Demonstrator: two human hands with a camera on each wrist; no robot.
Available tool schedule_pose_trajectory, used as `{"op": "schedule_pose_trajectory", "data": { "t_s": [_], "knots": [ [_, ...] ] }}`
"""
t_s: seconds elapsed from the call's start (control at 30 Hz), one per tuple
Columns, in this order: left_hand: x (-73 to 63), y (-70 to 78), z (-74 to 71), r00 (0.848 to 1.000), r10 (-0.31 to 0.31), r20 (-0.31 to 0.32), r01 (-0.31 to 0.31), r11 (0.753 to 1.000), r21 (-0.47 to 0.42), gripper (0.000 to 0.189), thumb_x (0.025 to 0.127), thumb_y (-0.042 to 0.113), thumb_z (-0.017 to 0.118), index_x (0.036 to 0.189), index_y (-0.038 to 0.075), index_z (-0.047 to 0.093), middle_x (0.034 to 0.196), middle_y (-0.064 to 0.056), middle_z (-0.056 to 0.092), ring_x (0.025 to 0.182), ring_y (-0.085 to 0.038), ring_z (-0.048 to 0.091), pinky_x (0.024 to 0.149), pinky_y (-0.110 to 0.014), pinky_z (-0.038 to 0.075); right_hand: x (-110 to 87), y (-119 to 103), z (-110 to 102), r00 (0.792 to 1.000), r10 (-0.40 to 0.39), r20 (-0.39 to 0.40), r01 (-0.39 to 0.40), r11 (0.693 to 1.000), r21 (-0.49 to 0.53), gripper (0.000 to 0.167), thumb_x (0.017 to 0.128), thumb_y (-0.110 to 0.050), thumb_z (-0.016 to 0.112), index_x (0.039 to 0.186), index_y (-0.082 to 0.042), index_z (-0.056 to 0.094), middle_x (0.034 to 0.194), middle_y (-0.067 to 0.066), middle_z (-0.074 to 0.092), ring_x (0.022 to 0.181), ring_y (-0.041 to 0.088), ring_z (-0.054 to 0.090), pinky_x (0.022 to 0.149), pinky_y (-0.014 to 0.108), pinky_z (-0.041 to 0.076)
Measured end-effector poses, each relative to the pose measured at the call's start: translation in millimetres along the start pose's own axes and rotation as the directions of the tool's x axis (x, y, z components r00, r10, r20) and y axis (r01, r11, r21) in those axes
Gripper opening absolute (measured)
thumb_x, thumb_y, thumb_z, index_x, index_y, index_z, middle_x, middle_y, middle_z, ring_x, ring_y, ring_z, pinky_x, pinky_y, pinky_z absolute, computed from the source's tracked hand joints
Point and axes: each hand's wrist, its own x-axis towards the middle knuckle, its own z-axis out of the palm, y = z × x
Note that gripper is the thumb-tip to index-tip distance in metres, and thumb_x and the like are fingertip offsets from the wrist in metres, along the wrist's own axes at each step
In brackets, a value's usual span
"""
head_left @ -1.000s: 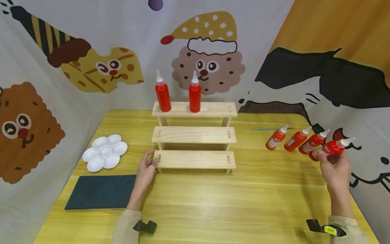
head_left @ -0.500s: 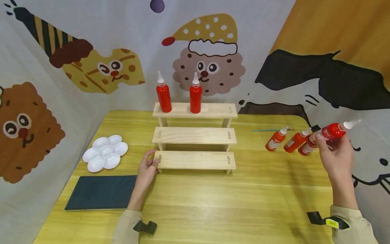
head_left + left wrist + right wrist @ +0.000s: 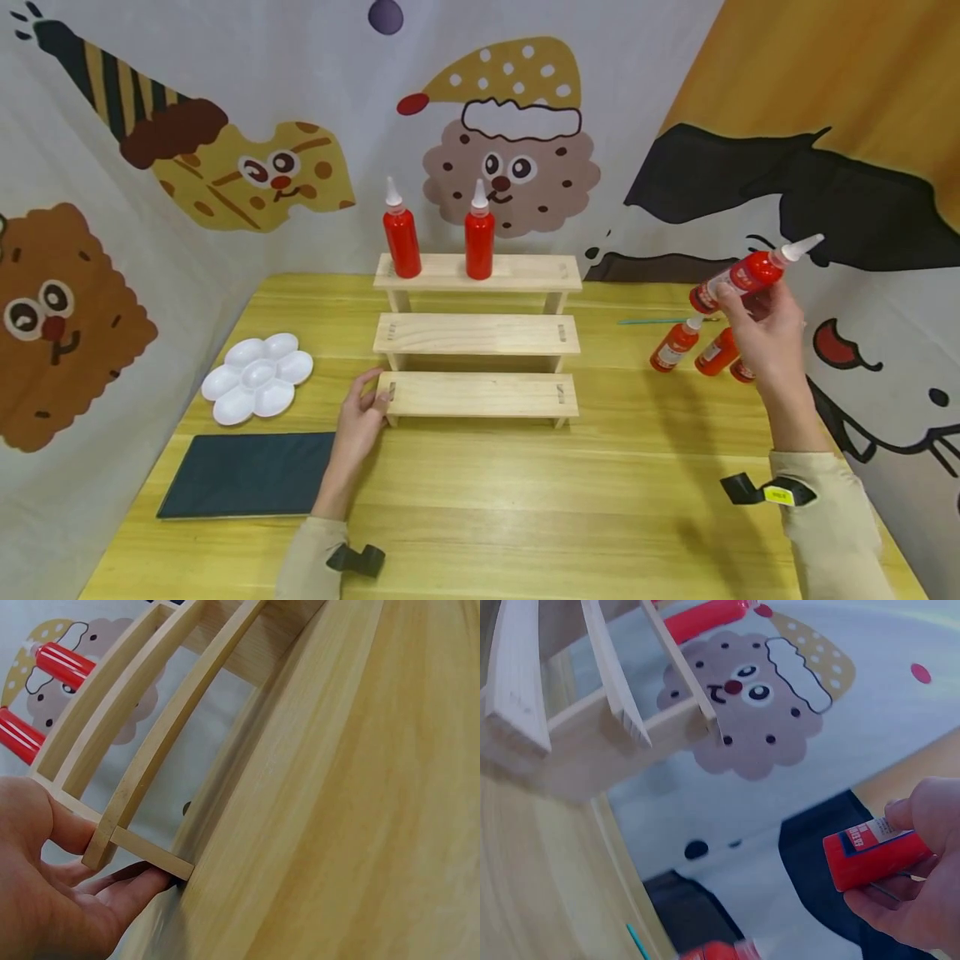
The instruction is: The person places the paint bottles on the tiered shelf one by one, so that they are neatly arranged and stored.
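My right hand point(image 3: 776, 346) holds a red paint bottle point(image 3: 756, 272) in the air, tilted with its white nozzle up to the right. In the right wrist view, thumb and fingers wrap the bottle's point(image 3: 874, 859) labelled body. At the table's middle stands a three-step wooden rack point(image 3: 480, 335). My left hand point(image 3: 362, 423) grips the left end of its lowest step; the left wrist view shows the fingers point(image 3: 135, 896) against the end leg. Two red bottles, one at the left end point(image 3: 403, 242) and another near the middle point(image 3: 480, 243), stand upright on the top step.
Below the raised right hand, three more red bottles point(image 3: 675, 346) stand in a row, partly hidden by it. A teal paintbrush point(image 3: 637, 321) lies behind them. A white flower-shaped palette point(image 3: 259, 377) and a dark flat board point(image 3: 247, 475) lie left of the rack. Printed cloth point(image 3: 300, 50) hangs behind the table.
The right hand has lifted the red paint bottle from the right end of the row, then carried it up and left, over the others. The left hand stays at the rack.
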Motion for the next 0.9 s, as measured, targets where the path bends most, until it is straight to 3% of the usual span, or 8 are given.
{"op": "schedule_pose_trajectory", "data": {
  "t_s": [0.17,0.27,0.4,0.67,0.73,0.9],
  "knots": [
    [-0.7,0.2,-0.9,1.000,-0.001,-0.006,0.001,1.000,0.015,0.048,0.105,0.009,0.047,0.153,0.012,0.041,0.136,-0.029,0.060,0.086,-0.010,0.061,0.071,-0.024,0.050,10.5,-15.7,21.7,0.998,-0.021,0.057,0.018,0.999,0.051,0.062,0.103,-0.046,0.053,0.156,-0.019,0.035,0.156,0.013,0.045,0.129,0.019,0.050,0.115,0.043,0.041],
    [-1.3,-0.1,-1.0,1.000,0.000,-0.012,0.000,1.000,0.012,0.049,0.105,0.009,0.047,0.153,0.011,0.041,0.136,-0.030,0.060,0.085,-0.010,0.060,0.071,-0.025,0.049,16.2,-25.5,35.2,0.995,-0.042,0.094,0.036,0.997,0.066,0.065,0.102,-0.048,0.054,0.156,-0.016,0.036,0.154,0.013,0.047,0.125,0.016,0.050,0.112,0.042,0.044],
    [-2.2,-0.6,-1.1,1.000,-0.005,-0.017,0.006,1.000,0.009,0.049,0.105,0.009,0.047,0.153,0.012,0.042,0.135,-0.030,0.061,0.085,-0.010,0.060,0.069,-0.025,0.048,19.1,-39.2,51.4,0.985,-0.100,0.138,0.089,0.992,0.084,0.065,0.101,-0.048,0.056,0.153,-0.014,0.039,0.151,0.013,0.051,0.121,0.014,0.052,0.105,0.035,0.047],
    [-3.4,-0.7,-1.3,1.000,-0.009,-0.019,0.009,1.000,0.007,0.048,0.105,0.009,0.047,0.153,0.014,0.042,0.136,-0.029,0.061,0.093,-0.015,0.062,0.073,-0.026,0.050,23.9,-63.6,80.8,0.955,-0.213,0.207,0.187,0.972,0.141,0.060,0.100,-0.042,0.061,0.149,-0.011,0.045,0.144,0.014,0.056,0.123,0.024,0.058,0.093,0.021,0.049],
    [-2.6,-0.7,-0.7,1.000,-0.011,-0.019,0.011,1.000,0.007,0.048,0.105,0.009,0.047,0.153,0.014,0.042,0.136,-0.029,0.061,0.094,-0.016,0.063,0.074,-0.027,0.050,25.4,-67.0,87.4,0.950,-0.221,0.222,0.192,0.970,0.147,0.060,0.100,-0.041,0.062,0.148,-0.010,0.045,0.144,0.015,0.057,0.123,0.028,0.059,0.094,0.023,0.051],
    [0.0,-1.1,0.8,1.000,0.001,-0.018,-0.001,1.000,-0.012,0.049,0.104,0.007,0.047,0.152,0.012,0.042,0.136,-0.030,0.060,0.091,-0.014,0.063,0.072,-0.025,0.050,29.9,-74.2,103.2,0.938,-0.228,0.260,0.190,0.968,0.162,0.060,0.099,-0.041,0.064,0.147,-0.009,0.046,0.144,0.015,0.057,0.125,0.030,0.059,0.103,0.043,0.050]
  ]
}}
